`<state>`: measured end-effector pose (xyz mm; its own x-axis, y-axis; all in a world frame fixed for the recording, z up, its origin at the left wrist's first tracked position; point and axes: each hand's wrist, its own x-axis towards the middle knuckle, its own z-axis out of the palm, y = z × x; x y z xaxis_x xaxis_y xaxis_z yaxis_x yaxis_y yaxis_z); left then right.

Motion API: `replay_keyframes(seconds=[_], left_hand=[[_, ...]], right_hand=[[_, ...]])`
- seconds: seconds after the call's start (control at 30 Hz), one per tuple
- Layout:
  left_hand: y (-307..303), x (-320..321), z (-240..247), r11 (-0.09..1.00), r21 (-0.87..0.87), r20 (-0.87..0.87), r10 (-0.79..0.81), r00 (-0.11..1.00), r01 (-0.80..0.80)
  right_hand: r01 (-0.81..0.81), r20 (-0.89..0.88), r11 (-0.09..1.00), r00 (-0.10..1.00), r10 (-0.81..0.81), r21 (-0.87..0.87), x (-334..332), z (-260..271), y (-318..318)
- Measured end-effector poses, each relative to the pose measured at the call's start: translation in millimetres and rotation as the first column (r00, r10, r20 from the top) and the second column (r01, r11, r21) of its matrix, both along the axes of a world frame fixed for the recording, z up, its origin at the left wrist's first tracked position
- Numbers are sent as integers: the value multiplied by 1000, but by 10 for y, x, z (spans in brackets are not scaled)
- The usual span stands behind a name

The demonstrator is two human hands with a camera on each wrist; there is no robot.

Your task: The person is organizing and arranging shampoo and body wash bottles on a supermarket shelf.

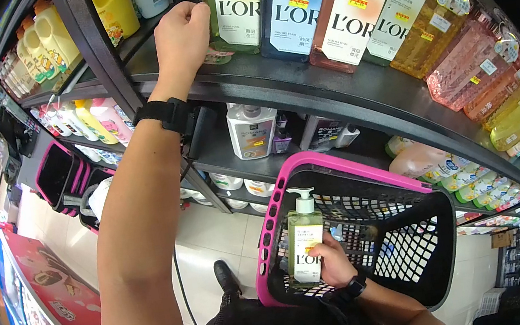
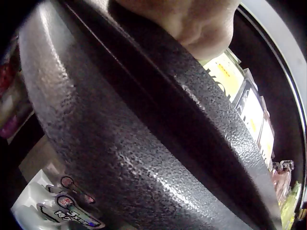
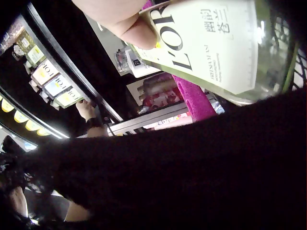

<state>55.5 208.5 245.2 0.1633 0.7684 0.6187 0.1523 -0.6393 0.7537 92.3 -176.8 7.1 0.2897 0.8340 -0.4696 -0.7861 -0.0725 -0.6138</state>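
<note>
My left hand (image 1: 185, 42) is at the upper shelf beside the left edge of a green-tinted L'OR bottle (image 1: 240, 11); its fingers bend inward with their tips hidden. In the left wrist view the heel of that hand (image 2: 204, 28) shows above the dark shelf edge, close to the bottle's label (image 2: 224, 74). My right hand (image 1: 335, 260) grips a clear green pump bottle (image 1: 305, 240), upright over the black basket (image 1: 441, 229) with a pink rim. The right wrist view shows the thumb of my right hand (image 3: 127, 24) across the label of the held bottle (image 3: 211, 48).
Blue (image 1: 292, 9) and pink (image 1: 345, 12) L'OR bottles stand in the row to the right. Below is a shelf (image 1: 216, 159) with a white pump bottle (image 1: 254, 130). A red display case (image 1: 57, 287) stands at lower left, and a shoe (image 1: 226, 278) is on the tiled floor.
</note>
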Motion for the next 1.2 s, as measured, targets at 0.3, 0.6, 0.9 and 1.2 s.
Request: replay_keyframes(seconds=[0.3,0.6,0.9,1.2], left_hand=[[-16,-11,5,1000,-10,8,-10,1000,10],[-6,-13,6,1000,-9,-1,-2,1000,2],[8,-11,1,1000,-7,8,-7,1000,7],[30,-15,-13,1000,6,5,-13,1000,13]], right_hand=[[-6,-4,1000,1000,6,-20,-7,-2,10],[-48,47,999,998,49,-8,24,-127,-14],[-66,46,998,997,66,-6,28,-103,-11],[-71,31,997,997,71,-15,20,-100,0]])
